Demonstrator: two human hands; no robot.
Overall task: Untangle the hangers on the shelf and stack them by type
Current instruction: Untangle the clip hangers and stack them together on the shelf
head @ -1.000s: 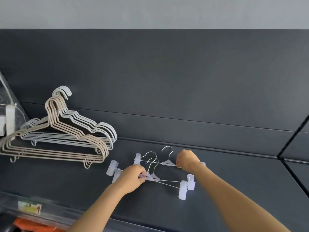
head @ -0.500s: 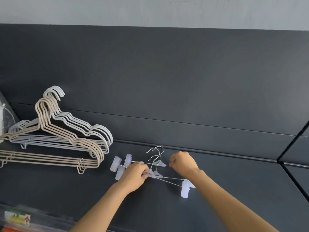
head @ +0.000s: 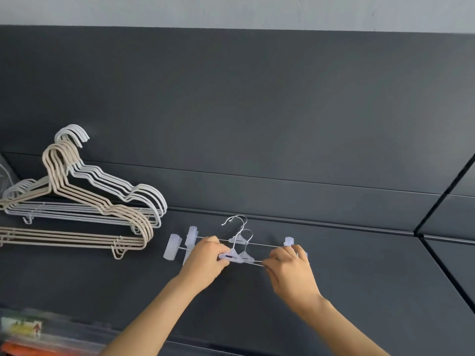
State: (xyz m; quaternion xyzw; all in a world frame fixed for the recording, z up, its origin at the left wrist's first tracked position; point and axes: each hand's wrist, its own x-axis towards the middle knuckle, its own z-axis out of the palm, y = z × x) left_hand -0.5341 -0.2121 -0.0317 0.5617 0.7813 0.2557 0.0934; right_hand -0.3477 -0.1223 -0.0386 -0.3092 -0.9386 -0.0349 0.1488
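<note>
Three clip hangers with thin metal bars, silver hooks and translucent white clips lie overlapped on the dark grey shelf. My left hand grips their bars left of the hooks. My right hand pinches the bars at the right end and covers most of the clips there. Left of them rests a stack of beige hangers, laid over a stack of white hangers, with all hooks pointing up at the back panel.
The shelf's front edge carries a clear price strip with a yellow label. A dark divider seam runs across the shelf at the right. Something clear and partly cut off sits at the far left.
My right hand slid from the hangers' middle out to the right-end clips. The clip hangers have drawn closer together under both hands. The camera shifted slightly.
</note>
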